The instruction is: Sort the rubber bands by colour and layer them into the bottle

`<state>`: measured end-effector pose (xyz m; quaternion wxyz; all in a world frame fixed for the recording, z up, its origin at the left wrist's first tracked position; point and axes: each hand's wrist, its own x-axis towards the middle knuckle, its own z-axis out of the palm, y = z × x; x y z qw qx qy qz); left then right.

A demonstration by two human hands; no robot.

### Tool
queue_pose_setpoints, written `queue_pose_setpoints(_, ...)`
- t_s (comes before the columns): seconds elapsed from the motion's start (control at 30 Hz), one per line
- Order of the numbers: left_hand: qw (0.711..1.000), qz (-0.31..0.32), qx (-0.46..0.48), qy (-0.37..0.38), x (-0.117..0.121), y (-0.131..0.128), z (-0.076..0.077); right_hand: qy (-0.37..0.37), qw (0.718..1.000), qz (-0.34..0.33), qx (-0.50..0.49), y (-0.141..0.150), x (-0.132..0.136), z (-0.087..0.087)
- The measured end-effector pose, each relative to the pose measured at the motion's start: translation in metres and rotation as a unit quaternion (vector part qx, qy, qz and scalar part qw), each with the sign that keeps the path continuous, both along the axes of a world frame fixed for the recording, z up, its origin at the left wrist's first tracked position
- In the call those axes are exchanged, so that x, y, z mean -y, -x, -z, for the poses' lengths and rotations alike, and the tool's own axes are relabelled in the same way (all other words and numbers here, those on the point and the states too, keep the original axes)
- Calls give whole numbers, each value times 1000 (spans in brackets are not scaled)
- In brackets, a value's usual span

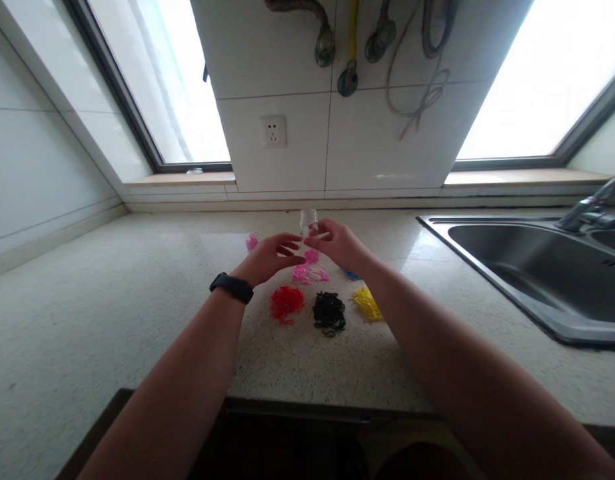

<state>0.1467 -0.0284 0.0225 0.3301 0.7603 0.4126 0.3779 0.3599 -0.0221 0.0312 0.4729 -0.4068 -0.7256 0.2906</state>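
Observation:
Between my two hands a small clear jar is held upright over the counter, its ribbed neck at the top. My right hand grips it from the right, fingers bent around its side. From the left, my left hand holds its lower part, with fingertips at its edge and the thumb low near its base. Below lie piles of small pieces: pink pieces, red pieces, black pieces and yellow pieces. My right forearm partly hides the yellow pile and some blue pieces.
A pink object stands behind my left hand on the speckled counter. At the right is a steel sink with a faucet. The tiled wall behind carries a socket and pipe fittings.

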Motion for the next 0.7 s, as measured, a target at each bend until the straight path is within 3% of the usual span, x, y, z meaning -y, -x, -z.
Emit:
queue_pose_setpoints(0.17, 997, 64, 53, -1, 3, -6, -1, 3, 1000, -15, 12, 10, 7, -5)
queue_pose_setpoints(0.27, 996, 8, 87, 8, 0, -3, -2, -8, 999, 12, 35, 9, 7, -5)
queue_pose_setpoints(0.33, 993, -43, 109, 11, -3, -1, -1, -19, 994, 27, 103, 7, 8, -6)
queue_pose_setpoints(0.4, 991, -74, 115, 0, -7, 3, 2, -32, 976, 8, 214, 7, 11, -6)
queue_pose_setpoints(0.5, 990, -86, 108, -11, -13, 6, 6, -56, 927, -59, 365, 13, 16, -4)
queue_pose_setpoints(0.57, 991, -83, 109, -11, -15, 7, 8, -68, 900, -93, 420, 19, 18, -1)
queue_pose_setpoints(0.7, 990, -78, 113, -6, -17, 8, 11, -76, 872, -119, 470, 30, 20, 2)
